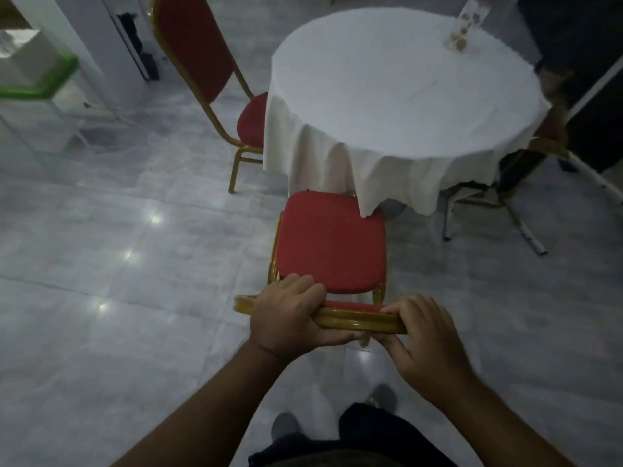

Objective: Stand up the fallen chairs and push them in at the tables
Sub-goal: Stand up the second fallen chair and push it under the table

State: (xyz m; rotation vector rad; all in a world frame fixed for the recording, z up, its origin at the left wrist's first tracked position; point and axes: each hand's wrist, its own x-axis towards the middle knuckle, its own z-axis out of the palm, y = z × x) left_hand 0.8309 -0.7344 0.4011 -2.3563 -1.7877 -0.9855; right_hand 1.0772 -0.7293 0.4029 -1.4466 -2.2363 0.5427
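Note:
A red-cushioned chair (330,241) with a gold frame stands upright right below me, its seat facing a round table (404,85) draped in a white cloth. The seat's far edge sits just under the hanging cloth. My left hand (286,315) grips the left part of the gold top rail of the chair back. My right hand (424,338) holds the rail's right end, fingers curled over it. A second red chair (202,55) stands upright at the table's left side, seat partly under the cloth. A third chair (546,136) shows at the table's right, mostly hidden.
Glossy grey floor tiles (118,247) spread out to the left. A white stool or stand with a green rim (43,79) is at the far left. A white pillar (101,35) rises behind it. Metal table legs (526,230) stick out on the right. A small flower holder (462,32) stands on the table.

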